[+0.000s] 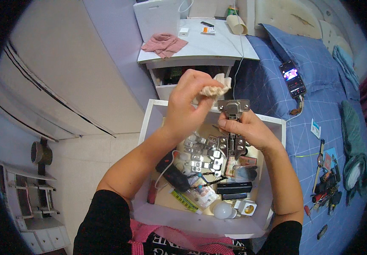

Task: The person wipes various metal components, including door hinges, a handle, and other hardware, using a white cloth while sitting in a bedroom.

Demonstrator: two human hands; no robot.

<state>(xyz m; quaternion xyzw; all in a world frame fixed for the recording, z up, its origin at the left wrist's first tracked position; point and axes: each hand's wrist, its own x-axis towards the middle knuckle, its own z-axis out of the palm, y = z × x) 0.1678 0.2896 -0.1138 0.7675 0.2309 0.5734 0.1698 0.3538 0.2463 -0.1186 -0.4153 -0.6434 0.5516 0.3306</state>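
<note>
My left hand (188, 100) pinches a crumpled cream-white cloth (216, 89) between thumb and fingers. Beside it, my right hand (245, 127) holds a metal cabinet hinge (233, 110) upright, its cup end facing up. Both hands are above a white drawer box (148, 119). More metal hinges (197, 149) lie inside it, near a black cloth-like item (172, 172), a beaded string (220, 179), a yellow-green tube box (185, 201), a black rectangular case (234, 188), a white light bulb (223, 210) and a white lamp socket (246, 207).
A white desk (199, 47) with a pink cloth (164, 44) stands beyond the box. On the right, a bed with blue bedding (266, 79) bears a lit phone (292, 78), keys and small tools (327, 191), and a green cloth (354, 137). A wardrobe (84, 70) stands left.
</note>
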